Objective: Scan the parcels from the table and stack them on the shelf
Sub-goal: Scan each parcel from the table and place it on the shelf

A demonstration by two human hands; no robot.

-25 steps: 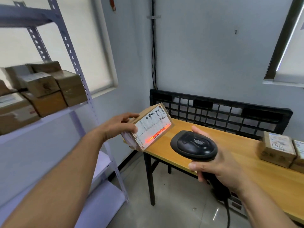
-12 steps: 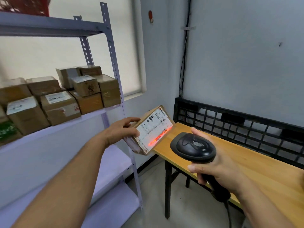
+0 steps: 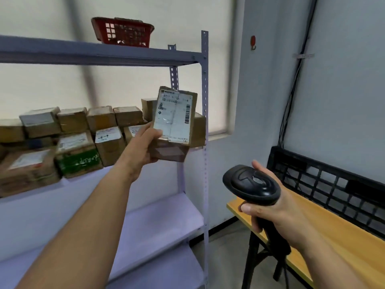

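Note:
My left hand [image 3: 143, 142] grips a small cardboard parcel [image 3: 174, 119] with a white shipping label, held up in front of the right end of the shelf's middle level [image 3: 145, 163]. Several cardboard parcels [image 3: 79, 138] are stacked in rows on that level. My right hand [image 3: 270, 213] grips the handle of a black barcode scanner [image 3: 251, 184], low and to the right, above the near corner of the wooden table [image 3: 333, 230]. No red scan line shows on the label.
A red plastic basket [image 3: 123, 32] sits on the top shelf. The shelf's right front post [image 3: 205, 142] stands just right of the held parcel. A black plastic pallet [image 3: 325, 180] leans against the wall behind the table. Lower shelf levels [image 3: 162, 213] are in view.
My left hand has lifted the parcel up and left, away from the scanner toward the shelf. The red scan line is gone. My view has turned left toward the shelf.

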